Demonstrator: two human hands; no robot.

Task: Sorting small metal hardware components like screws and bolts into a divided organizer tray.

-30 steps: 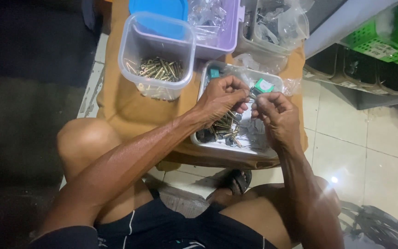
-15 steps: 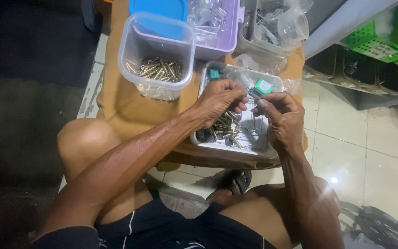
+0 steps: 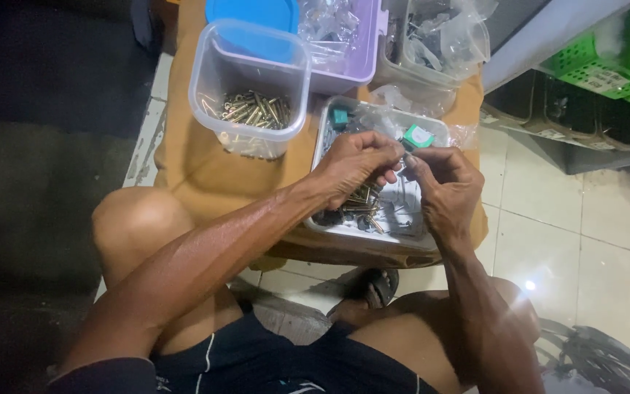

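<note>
- Head view, now: the left hand (image 3: 355,164) and the right hand (image 3: 442,179) meet fingertip to fingertip above a shallow white tray (image 3: 344,232) that sits on a low stool covered with tan cloth (image 3: 198,171).
- Left hand: thumb and first fingers are pressed together around a small metal fastener (image 3: 403,156), of which only a sliver shows; the other fingers curl in over the tray.
- Right hand: its fingertips pinch the other end of the same small piece, knuckles raised and wrist low by the tray's near right corner.
- Against the two earlier head pictures: both hands stay over the same tray and in almost the same pose. The right hand sits a little higher and closer to the left than a second ago, so the pinch looks tighter. My reading is that the fine work on one small part goes on, with nothing put down or picked up.
- Tray contents: loose screws and dark bits (image 3: 362,204) lie under the left hand, and a small green-and-white piece (image 3: 418,136) rests at the far rim, just beyond the fingertips.
- Behind the tray: a clear tub (image 3: 251,87) holds brass-coloured bolts (image 3: 253,111), apart from both hands and in the same spot as before.
- Farther back: a blue lid (image 3: 253,13), a lilac box (image 3: 348,69) and a clear bin of bagged parts (image 3: 439,40) stand untouched.
- Right of the stool: pale floor tiles (image 3: 548,241) and a green crate (image 3: 607,62).
</note>
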